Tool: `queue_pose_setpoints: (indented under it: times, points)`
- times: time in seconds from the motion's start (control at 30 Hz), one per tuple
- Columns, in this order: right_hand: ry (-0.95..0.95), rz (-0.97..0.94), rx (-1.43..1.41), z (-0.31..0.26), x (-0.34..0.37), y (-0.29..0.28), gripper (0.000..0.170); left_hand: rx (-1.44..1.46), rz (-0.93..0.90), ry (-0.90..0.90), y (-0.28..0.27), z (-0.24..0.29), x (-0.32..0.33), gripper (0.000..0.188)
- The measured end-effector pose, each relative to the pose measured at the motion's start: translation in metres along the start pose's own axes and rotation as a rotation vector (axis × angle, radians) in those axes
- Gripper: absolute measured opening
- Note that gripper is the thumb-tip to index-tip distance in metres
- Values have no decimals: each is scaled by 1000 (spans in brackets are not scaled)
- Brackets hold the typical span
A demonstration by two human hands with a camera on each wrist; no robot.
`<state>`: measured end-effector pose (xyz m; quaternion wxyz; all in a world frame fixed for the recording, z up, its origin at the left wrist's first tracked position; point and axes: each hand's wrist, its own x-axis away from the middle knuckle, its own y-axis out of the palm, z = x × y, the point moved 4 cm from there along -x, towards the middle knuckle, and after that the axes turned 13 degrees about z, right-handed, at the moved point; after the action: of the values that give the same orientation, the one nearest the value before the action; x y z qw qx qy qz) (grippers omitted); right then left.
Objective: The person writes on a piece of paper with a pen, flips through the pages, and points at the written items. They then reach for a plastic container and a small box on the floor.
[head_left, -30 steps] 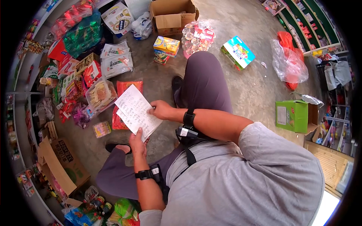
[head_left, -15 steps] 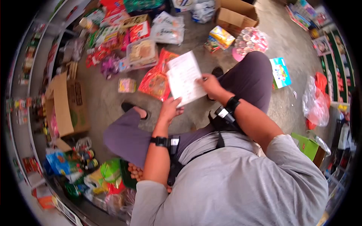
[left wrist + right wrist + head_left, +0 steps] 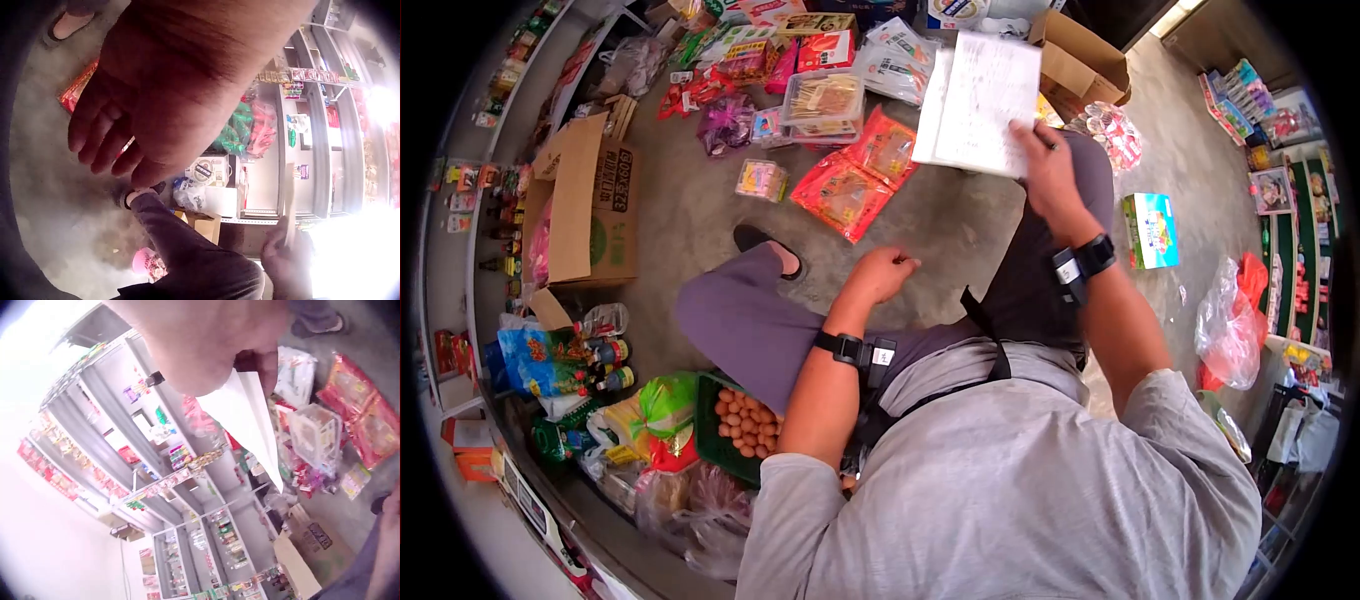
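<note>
My right hand (image 3: 1050, 178) grips handwritten white sheets of paper (image 3: 988, 105) by their lower right edge, raised over the right knee in the head view. The sheets (image 3: 245, 419) appear nearly edge-on in the right wrist view, and a short dark end (image 3: 154, 378) juts from beside that hand. My left hand (image 3: 878, 276) is apart from the paper, above the lap, with loosely bent fingers. Its palm and fingers (image 3: 100, 134) show nothing held in the left wrist view. Red food packets (image 3: 855, 178) lie on the floor beyond it.
A clear plastic tub (image 3: 823, 105), a small packet (image 3: 762, 180) and grey-white packs lie ahead. An open carton (image 3: 605, 215) stands at left, with a green crate of eggs (image 3: 712, 425) by the left thigh. A blue-green box (image 3: 1152, 230) stands at right. Stocked shelves line both sides.
The left hand has let go of the paper and drawn back toward the lap. The right hand has lifted the sheets forward and to the right. The head view has swung left.
</note>
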<state>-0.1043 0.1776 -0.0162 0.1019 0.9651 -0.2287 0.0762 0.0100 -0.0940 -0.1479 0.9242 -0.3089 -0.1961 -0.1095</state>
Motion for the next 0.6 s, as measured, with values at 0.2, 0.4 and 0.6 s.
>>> queue_pose_setpoints:
  times: [0.2,0.4,0.6]
  points:
    - [-337,39,-14,-92,-61,14,33,3,8,-165,-19,-14,1,36]
    - [-296,83,-147,-73,-141,12,29,13,60,-365,-50,-57,-58,35]
    - [-313,96,327,-46,-163,7,33,-121,176,-436,-79,-146,-163,31]
